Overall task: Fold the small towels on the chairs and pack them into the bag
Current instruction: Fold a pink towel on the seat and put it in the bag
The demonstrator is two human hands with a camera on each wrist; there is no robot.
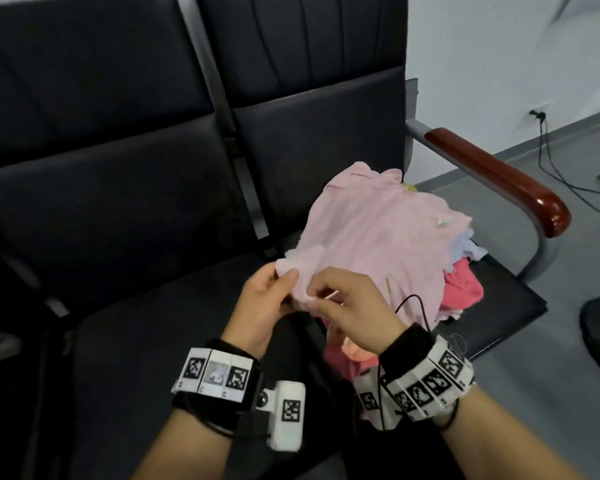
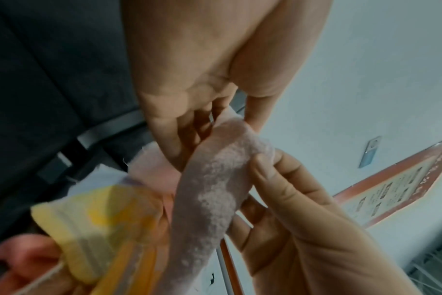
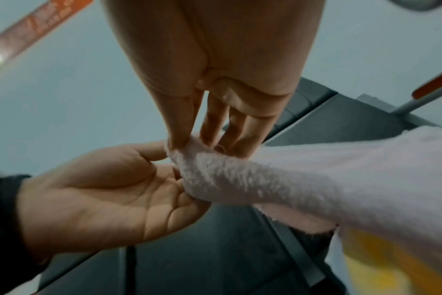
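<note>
Both hands, left hand (image 1: pixel 260 299) and right hand (image 1: pixel 354 306), pinched one corner of the pink towel (image 1: pixel 378 230); soft, light, floppy, probably best held by corners.

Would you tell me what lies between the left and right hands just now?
Only a bunched corner of the pale pink towel: the left hand and right hand both pinch it, nearly touching. The head and both wrist views show this.
</note>
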